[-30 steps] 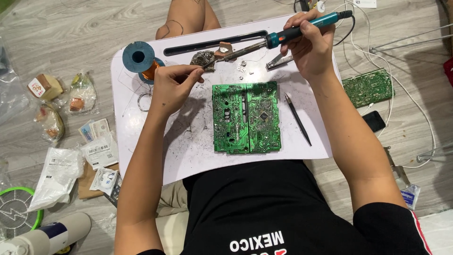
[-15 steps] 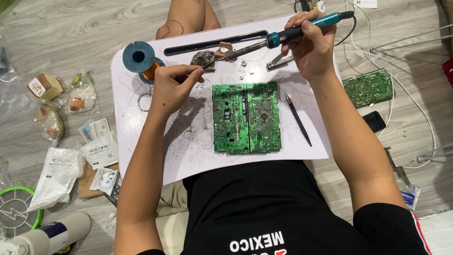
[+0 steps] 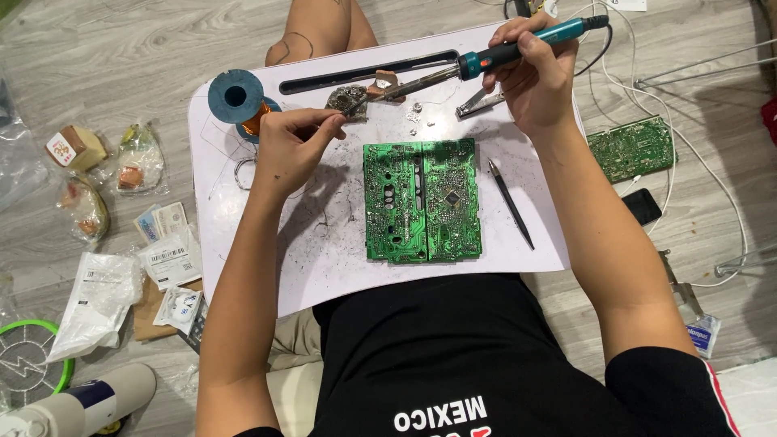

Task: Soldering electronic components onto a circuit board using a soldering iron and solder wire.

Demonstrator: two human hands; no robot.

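A: Plainly, nearest the person, a green circuit board (image 3: 422, 200) lies flat on the white lap table (image 3: 324, 267), solder side up, a slot cut down its middle and one dark chip right of centre. A thin dark pen (image 3: 511, 203) lies just to its right.

B: And the hands?

A: The left hand (image 3: 290, 150) is pinched narrow on something too small to make out, near a lump of metal wool (image 3: 346, 98). The right hand (image 3: 536, 77) grips a teal soldering iron (image 3: 486, 58), its tip at the wool.

B: The risk?

A: Likely a burn: the left fingertips sit just beside the tip. The cord (image 3: 603, 40) at the far edge could snag and jerk it.
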